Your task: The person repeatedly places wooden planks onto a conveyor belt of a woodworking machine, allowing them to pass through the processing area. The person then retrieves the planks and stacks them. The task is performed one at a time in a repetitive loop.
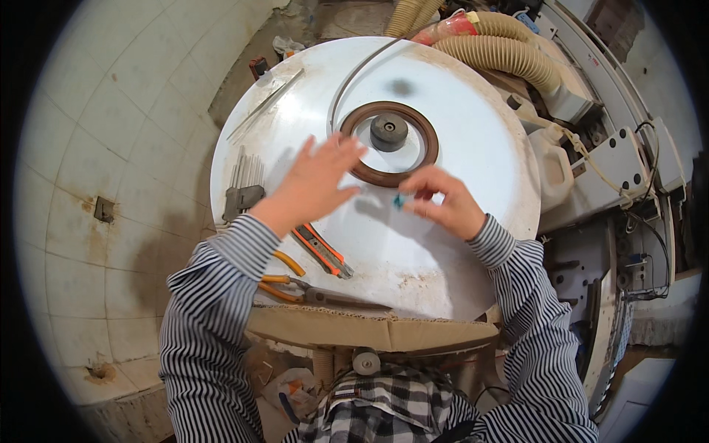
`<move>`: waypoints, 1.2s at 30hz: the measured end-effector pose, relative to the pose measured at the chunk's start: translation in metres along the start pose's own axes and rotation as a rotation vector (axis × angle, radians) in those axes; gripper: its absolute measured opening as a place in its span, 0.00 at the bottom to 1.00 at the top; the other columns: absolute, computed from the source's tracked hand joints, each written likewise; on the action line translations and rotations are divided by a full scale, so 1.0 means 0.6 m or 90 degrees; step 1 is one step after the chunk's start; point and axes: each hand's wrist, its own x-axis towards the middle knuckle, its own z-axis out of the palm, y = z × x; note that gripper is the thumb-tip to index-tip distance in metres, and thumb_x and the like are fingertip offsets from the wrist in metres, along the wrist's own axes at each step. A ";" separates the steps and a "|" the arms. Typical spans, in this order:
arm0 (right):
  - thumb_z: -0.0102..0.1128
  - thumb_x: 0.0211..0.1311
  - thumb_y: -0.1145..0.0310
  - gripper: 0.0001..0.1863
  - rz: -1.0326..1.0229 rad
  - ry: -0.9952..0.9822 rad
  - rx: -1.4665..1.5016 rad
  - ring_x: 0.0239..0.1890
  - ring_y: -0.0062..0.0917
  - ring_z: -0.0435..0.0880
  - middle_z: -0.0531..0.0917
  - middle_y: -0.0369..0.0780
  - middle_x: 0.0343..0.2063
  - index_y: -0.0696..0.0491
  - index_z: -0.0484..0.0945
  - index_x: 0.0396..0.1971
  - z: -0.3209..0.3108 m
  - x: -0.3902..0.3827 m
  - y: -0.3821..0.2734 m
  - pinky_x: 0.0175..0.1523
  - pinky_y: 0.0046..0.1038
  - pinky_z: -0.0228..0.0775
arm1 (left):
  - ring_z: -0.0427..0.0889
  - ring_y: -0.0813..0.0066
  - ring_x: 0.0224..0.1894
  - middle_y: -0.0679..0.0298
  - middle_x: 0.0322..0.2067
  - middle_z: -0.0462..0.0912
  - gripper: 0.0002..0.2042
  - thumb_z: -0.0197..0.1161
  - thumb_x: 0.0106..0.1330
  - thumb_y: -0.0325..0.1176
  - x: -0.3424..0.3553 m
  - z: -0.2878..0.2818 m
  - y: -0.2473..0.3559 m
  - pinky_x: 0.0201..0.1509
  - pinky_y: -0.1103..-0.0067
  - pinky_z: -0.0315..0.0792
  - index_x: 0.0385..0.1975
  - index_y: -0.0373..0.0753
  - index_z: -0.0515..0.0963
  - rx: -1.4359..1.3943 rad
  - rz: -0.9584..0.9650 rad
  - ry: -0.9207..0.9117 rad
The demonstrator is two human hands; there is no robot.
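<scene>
My left hand [314, 183] is held above the white round table [473, 125] with its fingers spread, slightly blurred, near the left side of a brown ring [430, 159]. My right hand [447, 201] is closed in a pinch, at the ring's near right edge. Between its fingertips is a small teal piece [399, 201], too small to tell its kind. Inside the ring stands a dark round knob [388, 133]. A thin grey strip [354, 77] curves from the ring's left side toward the far edge.
An orange utility knife [323, 251] and orange-handled metal snips [325, 297] lie near the front. Thin rods in a grey holder [242, 198] lie at left, loose rods [267, 103] beyond. Cardboard [413, 334] lines the front edge. At right are beige hoses [502, 59] and a white jug [552, 166].
</scene>
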 end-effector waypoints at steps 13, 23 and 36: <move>0.65 0.63 0.60 0.24 0.199 -0.102 -0.019 0.34 0.18 0.80 0.81 0.37 0.42 0.56 0.77 0.56 -0.034 -0.089 -0.001 0.42 0.23 0.74 | 0.67 0.60 0.67 0.53 0.63 0.72 0.20 0.56 0.65 0.26 -0.351 -0.209 0.102 0.72 0.62 0.53 0.58 0.33 0.72 -0.321 -0.121 0.307; 0.55 0.71 0.64 0.15 -0.147 0.614 0.076 0.33 0.19 0.80 0.84 0.39 0.36 0.60 0.79 0.47 0.042 -0.280 -0.217 0.41 0.21 0.74 | 0.73 0.63 0.63 0.58 0.58 0.78 0.17 0.58 0.67 0.30 -0.710 -0.021 0.392 0.74 0.61 0.50 0.56 0.39 0.76 -0.604 -0.273 0.245; 0.54 0.71 0.60 0.20 0.358 -0.313 0.123 0.39 0.19 0.82 0.84 0.39 0.40 0.58 0.76 0.55 0.577 -0.852 -0.248 0.46 0.26 0.77 | 0.80 0.65 0.55 0.54 0.52 0.81 0.19 0.58 0.70 0.35 -1.079 0.192 0.605 0.56 0.74 0.73 0.57 0.34 0.74 -0.696 -0.319 -0.080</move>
